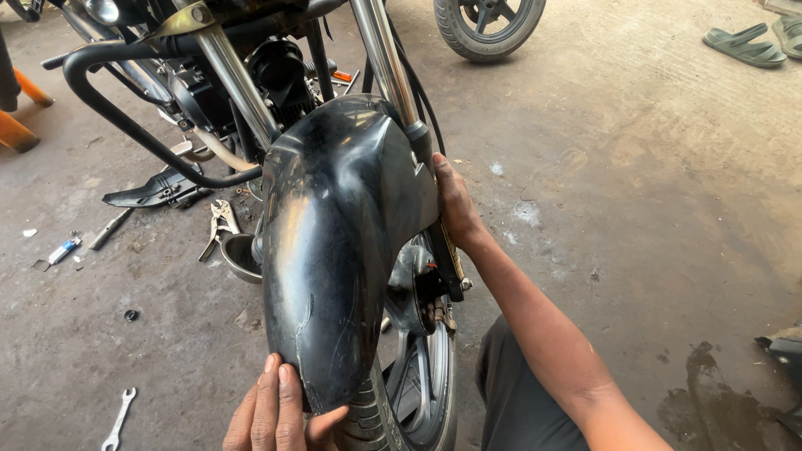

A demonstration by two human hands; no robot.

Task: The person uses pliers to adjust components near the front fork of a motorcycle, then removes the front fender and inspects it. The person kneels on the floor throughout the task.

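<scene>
Scuffed black plastic mudguard [338, 242], glossy but scratched and cracked near its lower tip, curves in a long arched shell over the front wheel [413, 392] of a motorcycle, filling the middle of the view. Chrome fork tubes [384, 58] rise smooth and shiny on either side of it, and a black tubular crash bar [109, 100] bends around the engine at upper left. The tyre under the mudguard shows ribbed rubber tread, and the wheel has pale metal spokes.

Left hand [280, 413] cups the lower tip of the mudguard from below, fingers flat against its outer face and thumb hooked under the edge, a loose open hold rather than a fist. Right hand [455, 205] presses against the mudguard's side where it meets the fork leg, fingers tucked behind the plastic; how tightly they close cannot be seen.

Rough, stained concrete floor [635, 192] lies all around. On it, left of the wheel, rest locking pliers [219, 224], a small metal bowl [238, 255] and a silver spanner [119, 418]. Green sandals [743, 46] sit at upper right.
</scene>
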